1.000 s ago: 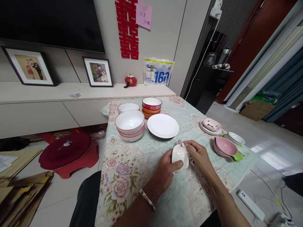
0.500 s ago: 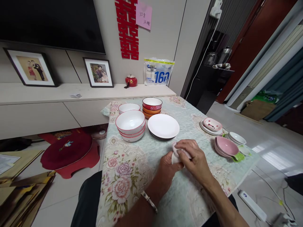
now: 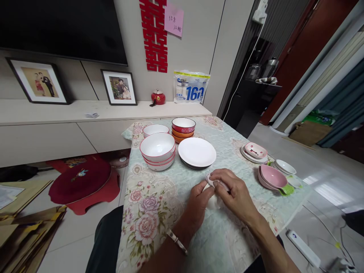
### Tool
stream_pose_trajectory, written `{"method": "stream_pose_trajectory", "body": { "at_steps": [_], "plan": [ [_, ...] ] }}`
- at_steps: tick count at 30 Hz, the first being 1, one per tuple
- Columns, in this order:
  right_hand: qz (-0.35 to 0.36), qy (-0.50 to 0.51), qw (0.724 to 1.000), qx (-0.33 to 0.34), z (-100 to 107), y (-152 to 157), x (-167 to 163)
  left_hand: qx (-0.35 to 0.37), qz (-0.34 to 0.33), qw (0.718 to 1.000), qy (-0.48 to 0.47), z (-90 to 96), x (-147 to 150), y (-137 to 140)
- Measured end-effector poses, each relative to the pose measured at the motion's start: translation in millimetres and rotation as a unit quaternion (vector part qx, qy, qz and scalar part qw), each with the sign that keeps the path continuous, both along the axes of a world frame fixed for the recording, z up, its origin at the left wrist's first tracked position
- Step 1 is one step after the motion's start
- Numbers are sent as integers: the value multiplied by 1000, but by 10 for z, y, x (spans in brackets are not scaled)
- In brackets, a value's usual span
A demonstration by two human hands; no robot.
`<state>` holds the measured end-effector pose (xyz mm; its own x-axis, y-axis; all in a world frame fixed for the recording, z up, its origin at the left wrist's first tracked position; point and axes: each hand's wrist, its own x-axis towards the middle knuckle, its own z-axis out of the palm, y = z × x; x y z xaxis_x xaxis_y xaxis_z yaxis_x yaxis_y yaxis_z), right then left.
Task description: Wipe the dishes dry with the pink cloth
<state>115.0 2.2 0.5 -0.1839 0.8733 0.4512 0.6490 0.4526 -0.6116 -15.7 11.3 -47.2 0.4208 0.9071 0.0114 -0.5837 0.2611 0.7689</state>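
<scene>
A small, soft-looking white cloth [image 3: 209, 179] is bunched up between my two hands, above the front middle of the table. My left hand [image 3: 199, 199] pinches its near side, fingers closed. From the right, my right hand [image 3: 231, 186] grips it with bent fingers; part of the cloth is hidden under them. A blurred whitish shape shows below my fingertips, too unclear to name. Just beyond my hands lies a stack of plates [image 3: 197, 151], white on top with dark rims beneath. Left of it stand stacked white bowls [image 3: 157, 147] with red rims.
Red and orange bowls [image 3: 183, 129] are stacked behind the plates. Along the table's right side are a pink patterned dish [image 3: 255, 150] on plates, pink bowls [image 3: 273, 176] with green handles, and small white bowls [image 3: 285, 167]. A red stool [image 3: 82, 178] stands at left on the floor.
My fingers have shifted on the white cloth, and my left hand has turned and closed more tightly. The stacks of dishes stay where they were.
</scene>
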Motion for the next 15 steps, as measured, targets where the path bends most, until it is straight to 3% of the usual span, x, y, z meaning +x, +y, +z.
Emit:
{"method": "stream_pose_trajectory", "body": {
  "at_steps": [3, 6, 9, 12, 15],
  "plan": [
    [38, -52, 996, 59, 90, -39, -67, 27, 15, 1000, -6, 11, 2, -13],
    [32, -23, 998, 50, 100, -16, -22, 41, 2, 999, -10, -3, 11, -29],
    [-40, 77, 996, -34, 12, 62, 101, 37, -21, 999, -11, -50, 19, -34],
    [-121, 206, 957, -163, -144, 166, 232, 25, -24, 999, -12, -85, 23, -21],
    [-150, 249, 934, -209, -282, 236, 320, 17, -24, 999, -13, -78, 20, -3]
  ]
}}
